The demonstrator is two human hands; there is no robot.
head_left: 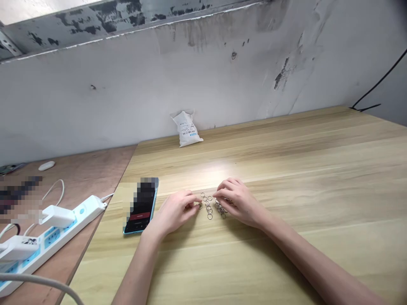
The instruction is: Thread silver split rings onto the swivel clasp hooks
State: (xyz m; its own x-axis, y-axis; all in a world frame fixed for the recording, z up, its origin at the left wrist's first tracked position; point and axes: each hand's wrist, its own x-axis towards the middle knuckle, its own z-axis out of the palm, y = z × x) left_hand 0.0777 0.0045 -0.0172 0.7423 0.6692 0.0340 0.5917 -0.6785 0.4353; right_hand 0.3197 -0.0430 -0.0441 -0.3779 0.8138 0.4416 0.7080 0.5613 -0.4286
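1. The left hand (173, 212) is at the middle of the light wood counter (286, 178). Its fingers (190, 200) are curled and come close together at the tips, just beside one small metal split ring (200, 206). I cannot tell if they really pinch this ring.
2. The right hand (238, 202) is opposite, and its fingers (226, 186) are bent downward over a small heap of rings (220, 207). They are not spread wide, but I cannot tell if they hold any ring.
3. The other rings lie in a loose line between the two hands, flat on the counter, and some of them touch each other.
4. Left of the hands, a phone in a blue case (141, 206) lies on the counter, and its screen is blurred.
5. Farther left, on a lower brown wooden board (85, 169), there is a white and blue power strip (60, 241) with white plugs (59, 216) and cables.
6. At the back of the counter, a white paper bag (187, 129) stands against the stained wall (127, 84).
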